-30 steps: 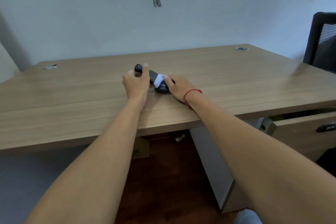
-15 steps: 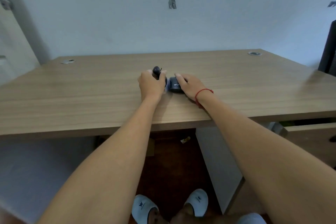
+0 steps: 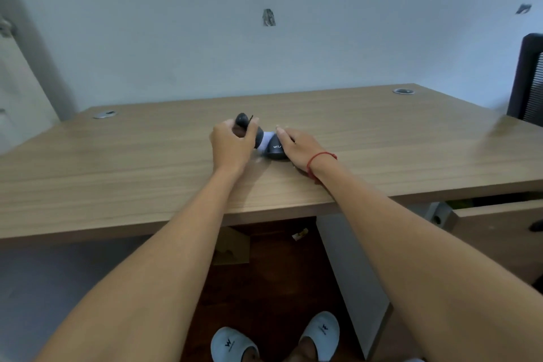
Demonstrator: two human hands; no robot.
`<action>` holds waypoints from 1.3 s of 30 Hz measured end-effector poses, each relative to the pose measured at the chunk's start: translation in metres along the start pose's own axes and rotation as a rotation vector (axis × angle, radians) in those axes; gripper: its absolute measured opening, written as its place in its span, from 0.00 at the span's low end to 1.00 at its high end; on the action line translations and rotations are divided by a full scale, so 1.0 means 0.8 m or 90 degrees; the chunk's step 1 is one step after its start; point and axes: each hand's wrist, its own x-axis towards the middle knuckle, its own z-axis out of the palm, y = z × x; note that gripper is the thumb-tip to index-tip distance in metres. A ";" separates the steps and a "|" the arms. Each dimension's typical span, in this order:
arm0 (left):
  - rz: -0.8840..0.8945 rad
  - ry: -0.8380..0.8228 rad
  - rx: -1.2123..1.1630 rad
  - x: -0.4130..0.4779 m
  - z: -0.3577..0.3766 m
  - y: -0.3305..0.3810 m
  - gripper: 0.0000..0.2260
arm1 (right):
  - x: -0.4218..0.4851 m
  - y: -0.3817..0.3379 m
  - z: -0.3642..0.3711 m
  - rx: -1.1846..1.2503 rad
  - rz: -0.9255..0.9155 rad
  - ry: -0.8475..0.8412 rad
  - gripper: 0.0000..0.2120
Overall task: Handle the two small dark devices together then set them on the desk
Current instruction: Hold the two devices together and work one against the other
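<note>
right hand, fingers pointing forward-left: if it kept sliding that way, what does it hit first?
Probably the dark device it already rests on, then the second dark device in the left hand. Beyond them is bare desk. Depth is unclear.

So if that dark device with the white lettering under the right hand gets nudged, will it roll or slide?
The lettered device looks low and rounded and sits on the desk, so it would probably slide rather than roll. Its shell looks smooth, possibly slippery. The right hand covers one side, so its full shape is unclear.
</note>
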 end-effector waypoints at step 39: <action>0.113 -0.425 0.164 0.064 0.019 0.043 0.11 | -0.007 0.005 -0.016 0.028 0.082 -0.048 0.62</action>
